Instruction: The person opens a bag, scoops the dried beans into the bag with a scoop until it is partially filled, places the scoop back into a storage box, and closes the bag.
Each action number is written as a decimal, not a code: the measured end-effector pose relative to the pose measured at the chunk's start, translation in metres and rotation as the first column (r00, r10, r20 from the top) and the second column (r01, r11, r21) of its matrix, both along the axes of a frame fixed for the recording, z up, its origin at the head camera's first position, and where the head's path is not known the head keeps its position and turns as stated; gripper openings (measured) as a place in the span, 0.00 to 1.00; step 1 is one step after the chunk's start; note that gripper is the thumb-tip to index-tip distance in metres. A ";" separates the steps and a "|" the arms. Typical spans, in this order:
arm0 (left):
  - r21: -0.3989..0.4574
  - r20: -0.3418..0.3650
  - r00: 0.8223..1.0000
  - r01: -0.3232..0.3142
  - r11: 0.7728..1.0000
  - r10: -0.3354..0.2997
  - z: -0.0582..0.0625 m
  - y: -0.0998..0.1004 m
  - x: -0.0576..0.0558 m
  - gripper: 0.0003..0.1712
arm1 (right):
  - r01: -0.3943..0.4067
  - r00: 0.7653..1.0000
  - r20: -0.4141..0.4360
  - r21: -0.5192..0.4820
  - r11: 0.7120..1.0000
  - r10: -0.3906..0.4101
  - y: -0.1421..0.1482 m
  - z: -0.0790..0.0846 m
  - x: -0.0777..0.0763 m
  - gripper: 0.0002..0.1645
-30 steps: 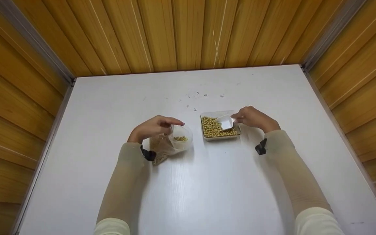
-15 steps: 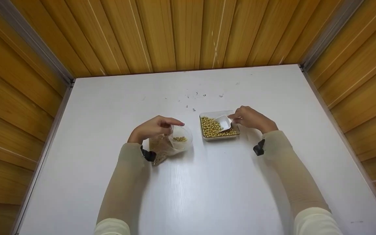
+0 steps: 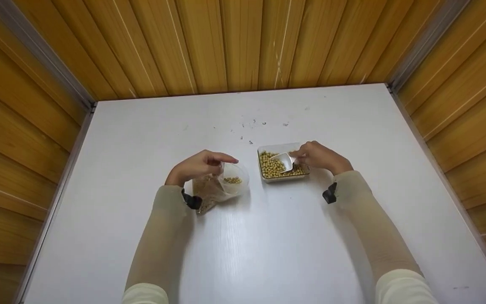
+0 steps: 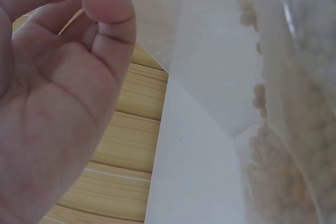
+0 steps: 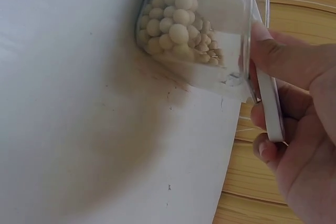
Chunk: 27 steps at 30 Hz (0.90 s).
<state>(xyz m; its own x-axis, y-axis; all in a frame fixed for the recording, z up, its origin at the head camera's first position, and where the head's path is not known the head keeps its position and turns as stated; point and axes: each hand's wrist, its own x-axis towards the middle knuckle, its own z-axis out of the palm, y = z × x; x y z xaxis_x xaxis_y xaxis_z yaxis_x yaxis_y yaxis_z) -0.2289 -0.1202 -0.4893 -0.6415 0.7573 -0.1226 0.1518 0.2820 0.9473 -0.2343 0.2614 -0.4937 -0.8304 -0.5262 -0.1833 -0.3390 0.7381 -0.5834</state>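
Note:
My left hand [image 3: 198,166] pinches the upper edge of a clear plastic bag [image 3: 208,190], its index finger stretched along a round clear rim [image 3: 246,171] at the bag's mouth. Some yellowish beans [image 3: 233,180] show inside that rim. In the left wrist view the curled fingers [image 4: 107,14] are at the bag's film, and many beans [image 4: 294,182] fill the bag. My right hand [image 3: 321,156] grips the handle of a white scoop [image 3: 284,161]. The scoop's head lies tilted among the beans in a clear rectangular container [image 5: 231,72]; how full it is cannot be told.
Bag and container stand side by side on a white table [image 3: 268,253], with a narrow gap between them. Small dark marks [image 3: 251,142] dot the surface behind them. Wood-patterned panels [image 3: 243,46] enclose the table at the back and both sides.
My right hand has moved left and slightly toward me, pushing the scoop further left through the beans. The left hand and the bag have stayed in place.

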 end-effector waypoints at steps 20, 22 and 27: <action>-0.011 0.036 0.999 -0.018 1.000 0.018 -0.002 -0.002 0.001 0.25 | 0.050 0.995 0.090 -0.027 0.998 -0.047 -0.008 -0.007 0.002 0.21; -0.008 0.040 0.999 -0.013 1.000 0.013 -0.002 -0.002 0.001 0.26 | 0.053 0.993 0.110 -0.032 0.998 -0.050 -0.008 -0.008 0.003 0.22; -0.015 0.023 1.000 -0.011 1.000 0.011 -0.002 -0.003 0.002 0.25 | 0.037 0.996 0.082 -0.031 0.999 -0.034 -0.008 -0.009 0.002 0.21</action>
